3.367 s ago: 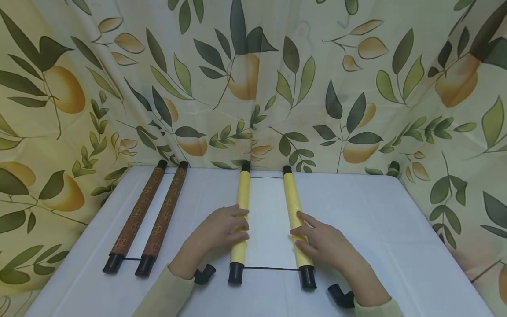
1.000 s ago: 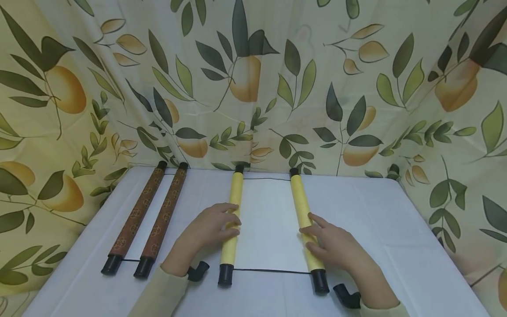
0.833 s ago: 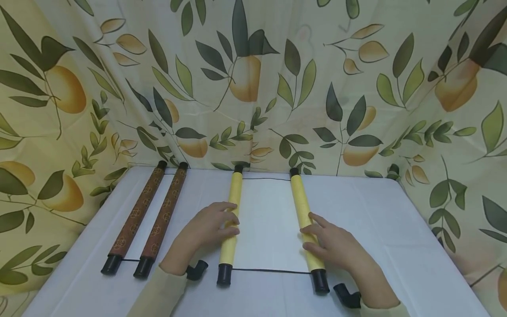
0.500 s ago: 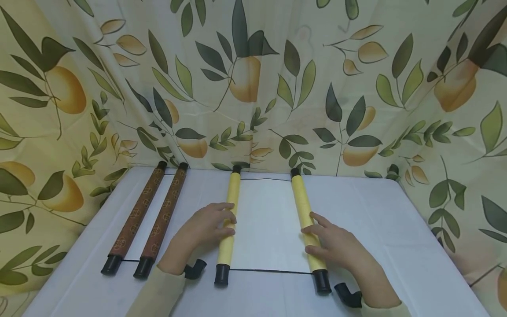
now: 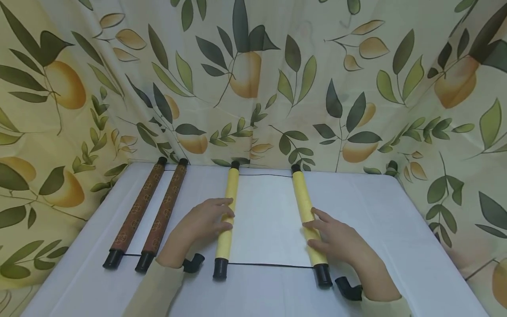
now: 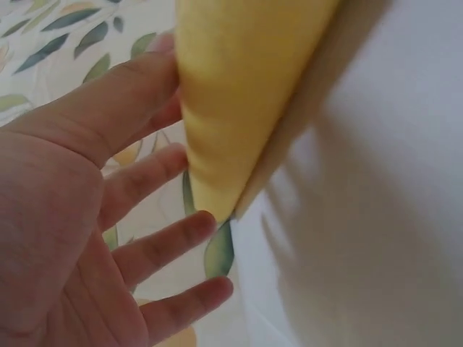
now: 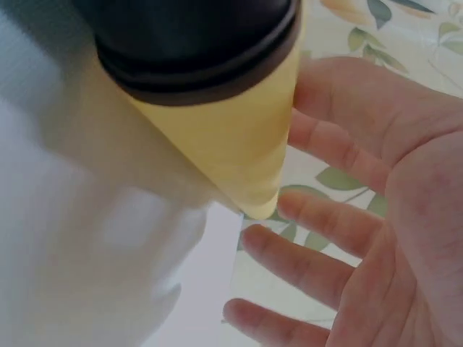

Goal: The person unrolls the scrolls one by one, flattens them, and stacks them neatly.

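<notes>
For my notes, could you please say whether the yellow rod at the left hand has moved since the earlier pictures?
Yes: the yellow rod has moved left, closer to the unmoved brown rods.

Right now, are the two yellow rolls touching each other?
Apart: the head view plainly shows a broad white strip separating the left yellow roll from the right yellow roll, end to end.

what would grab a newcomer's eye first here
Probably the two yellow, black-capped cylindrical rollers at the centre of the white-covered table, the left hand at one and the right hand at the other. To their left lie two brown, patterned, black-capped cylindrical rollers. Behind hangs cream fabric printed with orange fruit and green leaves.
</notes>
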Available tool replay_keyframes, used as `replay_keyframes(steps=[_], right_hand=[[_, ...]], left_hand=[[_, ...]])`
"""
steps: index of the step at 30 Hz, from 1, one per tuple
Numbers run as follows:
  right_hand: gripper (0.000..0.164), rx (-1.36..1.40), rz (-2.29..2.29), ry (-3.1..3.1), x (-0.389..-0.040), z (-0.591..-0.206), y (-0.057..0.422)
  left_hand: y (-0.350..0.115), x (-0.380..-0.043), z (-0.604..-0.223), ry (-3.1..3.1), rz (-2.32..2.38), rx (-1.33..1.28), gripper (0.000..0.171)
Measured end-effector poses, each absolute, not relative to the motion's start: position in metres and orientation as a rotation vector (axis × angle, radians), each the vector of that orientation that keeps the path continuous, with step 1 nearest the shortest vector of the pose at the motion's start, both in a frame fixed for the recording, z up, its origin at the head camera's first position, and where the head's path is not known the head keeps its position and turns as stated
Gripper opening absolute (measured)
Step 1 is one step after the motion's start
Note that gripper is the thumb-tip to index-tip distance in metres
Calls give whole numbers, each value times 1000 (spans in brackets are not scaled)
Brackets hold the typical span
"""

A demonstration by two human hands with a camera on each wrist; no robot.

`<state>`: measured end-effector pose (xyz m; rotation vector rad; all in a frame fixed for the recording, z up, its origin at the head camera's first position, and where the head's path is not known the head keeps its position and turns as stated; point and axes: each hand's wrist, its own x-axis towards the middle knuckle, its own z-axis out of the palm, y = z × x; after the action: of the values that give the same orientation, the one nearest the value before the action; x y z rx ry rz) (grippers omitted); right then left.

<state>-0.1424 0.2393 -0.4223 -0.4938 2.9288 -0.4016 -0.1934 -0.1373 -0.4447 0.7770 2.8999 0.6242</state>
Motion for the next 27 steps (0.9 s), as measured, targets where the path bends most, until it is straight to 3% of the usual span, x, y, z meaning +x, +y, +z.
replay_keyframes(steps=[10,27], right_hand=[[33,-590,-487,2921,-138,-427,252],[36,-521,-456,2926,-134,-431,254]], left_hand=[[-148,-185,-442,2886,597,1095,22],[-154,-178,-448,2903,564,976,24]])
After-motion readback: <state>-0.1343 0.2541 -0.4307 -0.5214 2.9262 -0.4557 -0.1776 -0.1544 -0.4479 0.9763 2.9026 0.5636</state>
